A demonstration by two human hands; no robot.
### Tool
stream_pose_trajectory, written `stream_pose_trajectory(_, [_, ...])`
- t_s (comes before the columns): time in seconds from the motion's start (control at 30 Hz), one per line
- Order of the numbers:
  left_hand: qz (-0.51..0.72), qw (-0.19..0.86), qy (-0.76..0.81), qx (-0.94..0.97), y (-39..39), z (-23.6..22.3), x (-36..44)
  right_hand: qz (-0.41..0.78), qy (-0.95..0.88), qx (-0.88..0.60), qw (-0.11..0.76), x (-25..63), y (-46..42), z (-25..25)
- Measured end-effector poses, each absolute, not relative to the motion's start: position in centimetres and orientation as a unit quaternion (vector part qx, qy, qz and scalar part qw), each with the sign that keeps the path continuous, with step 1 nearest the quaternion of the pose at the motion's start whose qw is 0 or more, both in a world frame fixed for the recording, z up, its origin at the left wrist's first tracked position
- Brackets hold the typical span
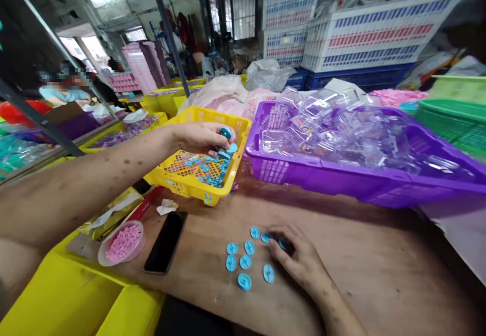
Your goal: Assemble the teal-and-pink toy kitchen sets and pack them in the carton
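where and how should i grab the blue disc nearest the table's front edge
The blue disc is probably best pinched at its rim's left and right sides, coming from above: it lies flat on the wooden table, and another blue disc sits close beyond its far side.

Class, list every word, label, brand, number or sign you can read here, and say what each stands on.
No text reads with certainty.
White crates: small yellowish labels, too blurred.
Red strip: pale marks, too small.
Clear packets: any print unreadable.
Phone: dark screen, no text visible.
Blue discs: no readable text.
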State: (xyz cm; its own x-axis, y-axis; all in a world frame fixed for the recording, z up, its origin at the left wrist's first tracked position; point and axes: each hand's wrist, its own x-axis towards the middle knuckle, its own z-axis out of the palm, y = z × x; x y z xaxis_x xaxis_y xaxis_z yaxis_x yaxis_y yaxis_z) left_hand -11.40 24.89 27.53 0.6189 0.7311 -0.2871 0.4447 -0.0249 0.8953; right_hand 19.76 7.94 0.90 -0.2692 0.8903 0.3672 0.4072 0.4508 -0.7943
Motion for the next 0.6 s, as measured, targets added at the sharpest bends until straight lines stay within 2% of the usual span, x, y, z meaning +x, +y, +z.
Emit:
stream_pose_trajectory(0.07, [0.141,0.597,0.379,0.692,21.2,27.5,-8.7,0.289,-0.708,-0.464,0.446,19.6,7.8,1.1])
stream_pose_trajectory(0.13, [0.150,0.602,0.360,0.697,18.1,25.6,-5.8,0.303,-0.655,-0.483,0.496,19.1,7.5,1.3])
stream_pose_trajectory(0.27, [0.158,0.569,0.361,0.722,14.5,17.8,-0.5,0.404,-0.575,-0.421,0.573,18.3,7.8,1.4])
stream_pose_trajectory(0.4, [0.141,0.492,0.426,0.746,15.0,11.4,2.0,0.392,-0.565,-0.466,0.556,19.2,9.0,0.4])
stream_pose_trajectory(0.6, [0.114,0.383,0.481,0.781,18.2,8.7,-1.2,0.312,-0.588,-0.553,0.501,20.7,10.1,-1.0])
